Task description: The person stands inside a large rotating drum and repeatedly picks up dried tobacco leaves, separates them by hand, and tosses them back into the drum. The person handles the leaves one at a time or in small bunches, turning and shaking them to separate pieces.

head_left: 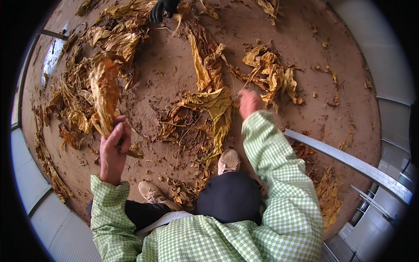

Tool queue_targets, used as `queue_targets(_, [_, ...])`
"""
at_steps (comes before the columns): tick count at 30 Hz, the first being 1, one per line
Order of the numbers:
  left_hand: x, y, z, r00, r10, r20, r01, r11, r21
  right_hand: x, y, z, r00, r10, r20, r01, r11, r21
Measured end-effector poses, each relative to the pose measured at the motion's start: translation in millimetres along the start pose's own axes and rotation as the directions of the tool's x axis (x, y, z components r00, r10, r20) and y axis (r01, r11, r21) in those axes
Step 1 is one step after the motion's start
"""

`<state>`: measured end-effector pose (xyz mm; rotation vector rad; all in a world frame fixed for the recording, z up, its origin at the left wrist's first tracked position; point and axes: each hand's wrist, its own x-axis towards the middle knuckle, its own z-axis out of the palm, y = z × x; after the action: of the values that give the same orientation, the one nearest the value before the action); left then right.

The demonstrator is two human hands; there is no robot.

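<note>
My left hand (114,146) is closed around the stem end of a bunch of dried tobacco leaves (104,91), yellow-brown and crinkled, held upright above the floor. My right hand (251,103) reaches forward over the middle, its fingers blurred, so whether they grip anything does not show. It is between a heap of dried leaves (209,105) lying in front of my feet and a smaller leaf clump (270,72) to its right. Thin stems lie close to its fingertips.
A large leaf pile (78,87) spreads along the left. At the top is another person's black-gloved hand (163,9) by some leaves. A metal bar (345,159) slants in from the right. Leaf scraps litter the brown floor (314,113) around my shoes (228,160).
</note>
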<state>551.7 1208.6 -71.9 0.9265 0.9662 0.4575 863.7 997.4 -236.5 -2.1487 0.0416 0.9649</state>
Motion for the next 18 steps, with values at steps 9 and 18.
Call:
queue_targets(9, [23.0, -74.4, 97.9, 0.999, -0.019, 0.051, 0.018, 1.0, 0.019, -24.5, -28.4, -14.5, 0.945, -0.327, -0.011, 0.327, 0.945, -0.009])
queue_targets(18, [41.2, -137.9, 147.7, 0.902, -0.405, 0.149, 0.403, 0.914, 0.04, -87.2, 9.2, 18.7, 0.531, -0.679, 0.507, 0.748, 0.657, 0.095])
